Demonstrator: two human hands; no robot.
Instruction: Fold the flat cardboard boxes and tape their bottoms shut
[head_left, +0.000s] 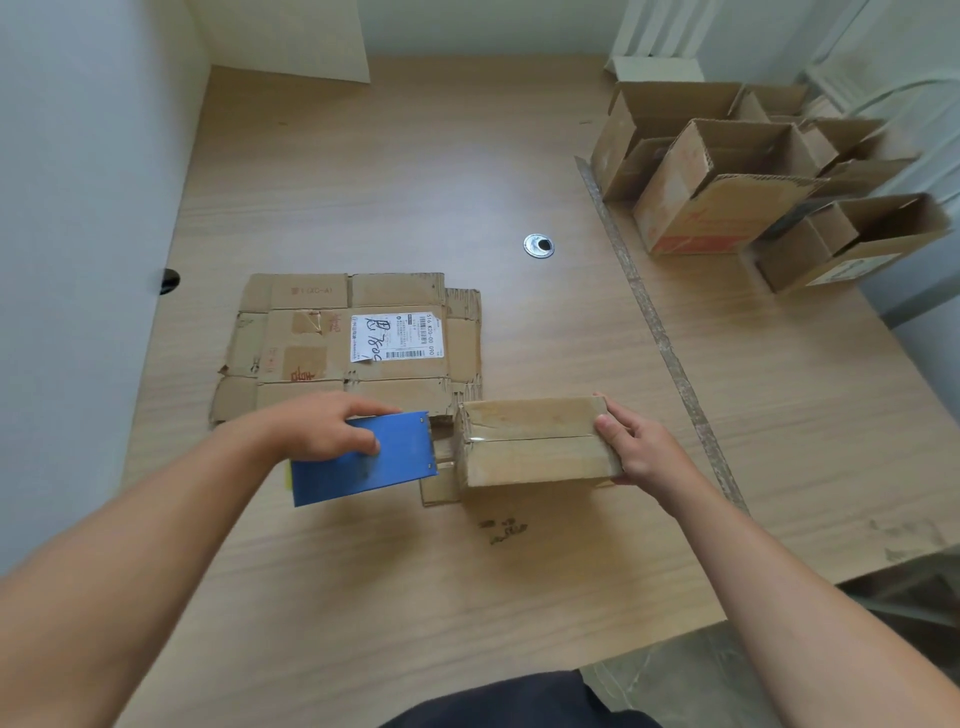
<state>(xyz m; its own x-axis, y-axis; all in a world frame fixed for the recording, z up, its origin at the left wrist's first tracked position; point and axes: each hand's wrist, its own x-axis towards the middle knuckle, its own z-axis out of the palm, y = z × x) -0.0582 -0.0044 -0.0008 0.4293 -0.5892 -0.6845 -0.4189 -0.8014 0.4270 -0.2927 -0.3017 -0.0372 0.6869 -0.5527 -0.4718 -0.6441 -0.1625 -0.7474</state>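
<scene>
Nearest, on the wooden tabletop (415, 582), the left hand (332, 431) grips a blue tape dispenser (363, 465), fingers curled over its top edge and thumb on its face. Just to its right stands the small box (535, 441), closed flaps up, clear tape along the seam. The right hand (641, 454) holds its right end. Behind lies flat cardboard (311, 343) bearing a white label. Farther right is a metal ring (538, 245), then open boxes (727, 182).
</scene>
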